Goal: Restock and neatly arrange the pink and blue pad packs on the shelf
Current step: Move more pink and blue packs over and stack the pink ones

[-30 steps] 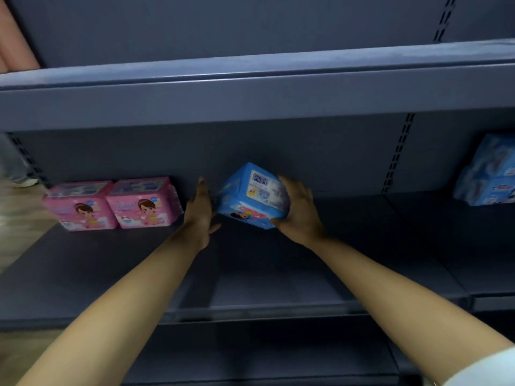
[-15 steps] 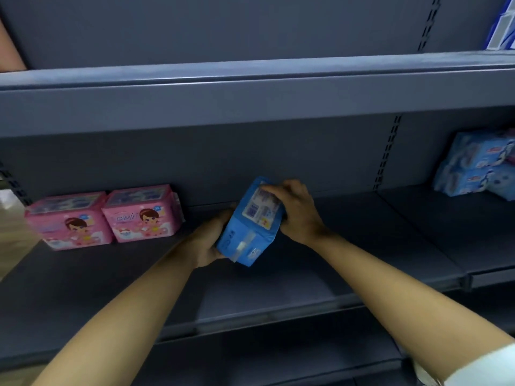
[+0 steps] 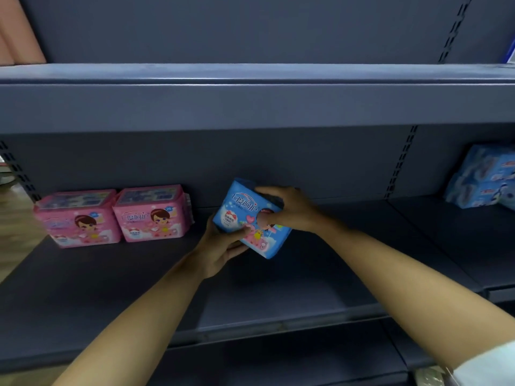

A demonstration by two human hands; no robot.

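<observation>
Left hand point(image 3: 220, 246) and right hand point(image 3: 289, 211) grip the tilted blue pad pack point(image 3: 242, 215) (front facing out) over the shelf point(image 3: 278, 291), right of the pink pad packs point(image 3: 150, 215); level it, seat it flush beside them.

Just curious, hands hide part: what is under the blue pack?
The left hand grips the blue pack from beneath, above the dark shelf. The right hand covers its upper right. Whether its low corner touches the shelf is hidden.

blue pad pack point(image 3: 245, 215) tilted above shelf point(image 3: 278, 296), two pink pad packs point(image 3: 111, 217) upright, side by side, left
</observation>
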